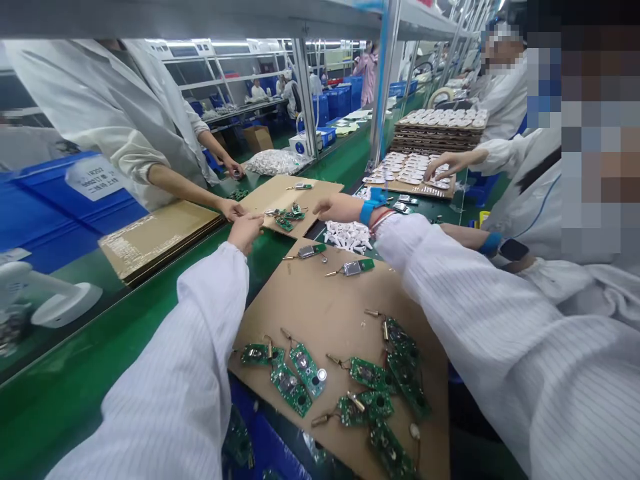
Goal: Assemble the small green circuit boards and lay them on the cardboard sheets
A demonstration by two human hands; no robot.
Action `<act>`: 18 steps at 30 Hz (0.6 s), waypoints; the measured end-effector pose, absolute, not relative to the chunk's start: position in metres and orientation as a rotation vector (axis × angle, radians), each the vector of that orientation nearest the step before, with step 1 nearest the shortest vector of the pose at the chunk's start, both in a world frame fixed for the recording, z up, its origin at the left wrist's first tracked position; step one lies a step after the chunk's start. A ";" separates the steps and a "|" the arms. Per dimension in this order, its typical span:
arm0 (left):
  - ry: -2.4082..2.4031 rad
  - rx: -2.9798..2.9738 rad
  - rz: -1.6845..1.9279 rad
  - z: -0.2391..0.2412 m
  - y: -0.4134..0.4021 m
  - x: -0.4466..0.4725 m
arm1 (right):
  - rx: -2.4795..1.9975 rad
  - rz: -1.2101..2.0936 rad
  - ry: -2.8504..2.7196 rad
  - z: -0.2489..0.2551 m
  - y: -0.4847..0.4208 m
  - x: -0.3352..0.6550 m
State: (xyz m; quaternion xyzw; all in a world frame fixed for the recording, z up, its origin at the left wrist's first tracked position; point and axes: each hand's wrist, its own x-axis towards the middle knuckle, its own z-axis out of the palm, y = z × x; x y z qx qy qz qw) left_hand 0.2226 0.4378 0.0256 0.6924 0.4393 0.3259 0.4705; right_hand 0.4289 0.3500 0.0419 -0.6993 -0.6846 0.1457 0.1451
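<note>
My left hand (245, 233) is at the left edge of the far cardboard sheet (273, 190), its fingers closed there. A co-worker's hand (231, 209) is right beside it. My right hand (340, 208), with a blue strap at the wrist, has curled fingers over the opposite edge of that sheet. Their undersides are hidden. A small heap of green circuit boards (286, 221) lies on the sheet between my hands, with a single board (303, 187) behind. On the nearer cardboard sheet (320, 300) lie several circuit boards (367, 373) with wired metal cylinders, and two boards (359, 267) with metal shields.
White plastic parts (347, 235) lie beside my right forearm. Stacked trays of white pieces (435, 127) stand at the right, where another worker's hand (450, 163) reaches. Stacked cardboard (160, 233) and a white stand (67, 303) are at left. A metal post (385, 87) rises ahead.
</note>
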 end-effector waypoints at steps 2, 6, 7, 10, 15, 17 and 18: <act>1.107 1.625 0.825 0.038 0.420 0.217 | -2.075 0.429 -1.999 0.060 0.315 0.424; 0.951 1.584 0.815 0.079 0.342 0.201 | -2.264 0.450 -1.970 0.068 0.229 0.415; 0.889 1.596 0.807 0.091 0.316 0.195 | -2.318 0.460 -1.937 0.062 0.208 0.413; 0.706 1.729 0.779 0.122 0.234 0.170 | -2.447 0.499 -1.801 0.031 0.153 0.405; 0.807 2.004 0.673 0.140 0.128 0.108 | -2.481 0.586 -1.588 -0.019 0.106 0.387; 0.864 2.043 0.678 0.131 0.101 0.080 | -2.456 0.609 -1.524 -0.029 0.102 0.381; 0.904 2.045 0.681 0.123 0.090 0.068 | -2.441 0.622 -1.495 -0.033 0.101 0.379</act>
